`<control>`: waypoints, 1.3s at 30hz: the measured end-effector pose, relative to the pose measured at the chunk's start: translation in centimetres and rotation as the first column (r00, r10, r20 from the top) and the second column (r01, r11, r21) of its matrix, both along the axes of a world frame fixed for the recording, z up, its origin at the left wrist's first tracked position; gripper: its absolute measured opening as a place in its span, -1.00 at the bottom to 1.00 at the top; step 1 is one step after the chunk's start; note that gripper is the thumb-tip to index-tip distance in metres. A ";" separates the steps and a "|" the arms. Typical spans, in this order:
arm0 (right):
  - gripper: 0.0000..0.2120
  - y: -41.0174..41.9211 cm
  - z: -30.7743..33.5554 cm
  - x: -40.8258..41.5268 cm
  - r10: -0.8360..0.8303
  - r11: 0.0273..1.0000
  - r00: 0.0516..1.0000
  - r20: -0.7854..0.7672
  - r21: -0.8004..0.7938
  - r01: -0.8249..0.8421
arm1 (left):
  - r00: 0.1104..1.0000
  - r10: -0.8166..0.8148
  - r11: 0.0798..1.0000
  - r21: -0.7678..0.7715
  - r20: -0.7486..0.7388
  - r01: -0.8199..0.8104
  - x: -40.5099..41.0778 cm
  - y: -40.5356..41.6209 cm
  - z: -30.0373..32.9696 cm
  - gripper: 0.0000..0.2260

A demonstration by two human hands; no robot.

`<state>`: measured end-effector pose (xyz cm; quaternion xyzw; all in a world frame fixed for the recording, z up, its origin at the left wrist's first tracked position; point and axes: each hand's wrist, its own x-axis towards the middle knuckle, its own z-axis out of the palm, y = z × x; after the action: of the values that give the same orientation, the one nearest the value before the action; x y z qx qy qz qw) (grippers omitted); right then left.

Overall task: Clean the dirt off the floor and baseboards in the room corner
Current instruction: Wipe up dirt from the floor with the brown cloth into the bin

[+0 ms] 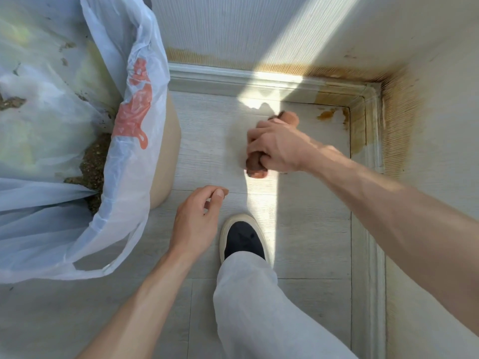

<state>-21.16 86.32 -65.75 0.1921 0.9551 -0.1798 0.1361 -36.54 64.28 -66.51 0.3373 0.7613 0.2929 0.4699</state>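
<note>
Room corner seen from above. The right hand (277, 145) is curled tight around a reddish-brown cloth (255, 165), whose ends show beyond the fist on both sides, one near the knuckles and one towards the corner. The fist presses the cloth onto the pale plank floor (311, 229), a little short of the corner. The left hand (197, 218) hangs above the floor nearer the person, fingers loosely bent, thumb close to the fingertips, holding nothing; the two hands are apart.

Dirt: brown-orange stains (328, 114) lie on the floor in the corner itself, beyond the cloth, and a yellowish film runs along the white baseboards (259, 81) where the two lengths meet. The same rusty discolouration climbs the ribbed wall (396, 120) at the right of the corner and follows the foot of the far wall as a thin band.

At left, a beige bin (166, 156) stands on the floor against the far baseboard, lined with a translucent white plastic bag (124, 198) printed in orange; brown crumbly debris (94, 164) lies inside the bag. The bag's loose edge hangs over the bin's rim.

A dark shoe (243, 239) with a pale sole is planted on the floor between the two forearms, below a light trouser leg (259, 307). A strip of sunlight crosses wall, baseboard and floor beside the right hand.
</note>
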 end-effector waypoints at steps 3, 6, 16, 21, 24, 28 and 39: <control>-0.76 -2.3 -0.9 -3.0 0.118 0.993 0.985 0.124 -0.035 -0.114 | 1.000 -0.014 1.000 0.008 0.017 0.014 0.4 0.3 0.2 -0.78; -0.86 -3.2 -1.9 -1.5 0.126 0.992 0.973 0.195 -0.046 -0.119 | 1.000 -0.023 1.000 0.016 0.017 0.023 0.0 0.4 0.4 -0.78; -0.78 1.6 -0.3 2.8 -0.430 0.902 0.899 -0.085 -0.071 0.425 | 1.000 -0.001 1.000 0.028 0.019 0.001 -0.1 -0.4 0.3 -0.78; -0.69 4.4 -1.7 2.8 -0.667 0.729 0.744 0.046 -0.169 0.663 | 1.000 -0.011 1.000 0.028 0.021 0.011 0.0 0.1 0.9 -0.78; -0.70 1.0 -2.5 4.0 -0.750 0.633 0.657 0.078 -0.207 0.746 | 1.000 -0.017 0.999 0.032 0.025 0.016 0.1 0.4 0.9 -0.78; -0.76 -3.4 -2.5 5.6 -0.768 0.614 0.640 -0.028 -0.318 0.723 | 0.999 -0.027 0.999 0.041 0.032 0.026 0.5 0.3 0.7 -0.78; -0.65 -1.6 -2.3 6.1 -0.923 0.334 0.381 0.051 -0.385 0.860 | 0.999 -0.039 0.999 0.034 0.031 0.038 0.3 0.0 0.9 -0.78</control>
<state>-15.08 84.74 -68.07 0.6403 0.6503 -0.4070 -0.0388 -36.21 64.30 -65.58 0.3553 0.7422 0.3018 0.4816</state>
